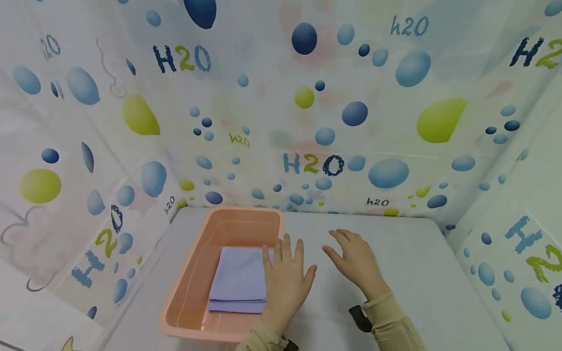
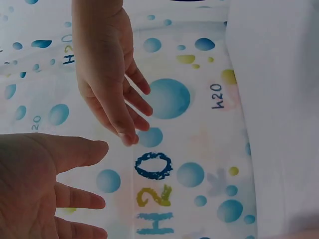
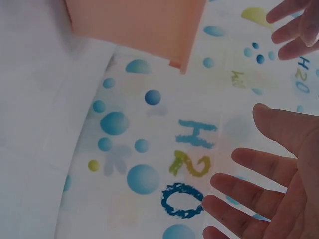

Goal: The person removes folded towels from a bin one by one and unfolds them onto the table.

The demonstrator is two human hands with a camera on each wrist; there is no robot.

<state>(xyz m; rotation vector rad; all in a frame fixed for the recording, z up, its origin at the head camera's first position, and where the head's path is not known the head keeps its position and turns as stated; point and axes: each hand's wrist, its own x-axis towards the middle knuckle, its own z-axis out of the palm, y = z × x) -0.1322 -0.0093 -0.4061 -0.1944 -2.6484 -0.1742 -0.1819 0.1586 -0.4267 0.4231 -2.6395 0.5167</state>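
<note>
A pink plastic basin (image 1: pixel 182 292) stands on the left half of the white table, with a folded lavender cloth (image 1: pixel 239 275) lying flat inside. My left hand (image 1: pixel 287 280) is held over the basin's right side with fingers spread, hiding part of the cloth's right edge; it holds nothing. To its right, my right hand (image 1: pixel 357 263) hovers above the table, fingers loosely extended and gripping nothing. Both hands also show in the left wrist view, the left hand (image 2: pixel 30 184) below the right hand (image 2: pixel 107 69). In the right wrist view the right hand (image 3: pixel 269 184) is spread, apart from the basin (image 3: pixel 137 27).
The white tabletop (image 1: pixel 408 273) extends to the right of the basin. A white curtain (image 1: pixel 263 107) printed with blue and green bubbles and H2O lettering hangs behind the table and along both sides.
</note>
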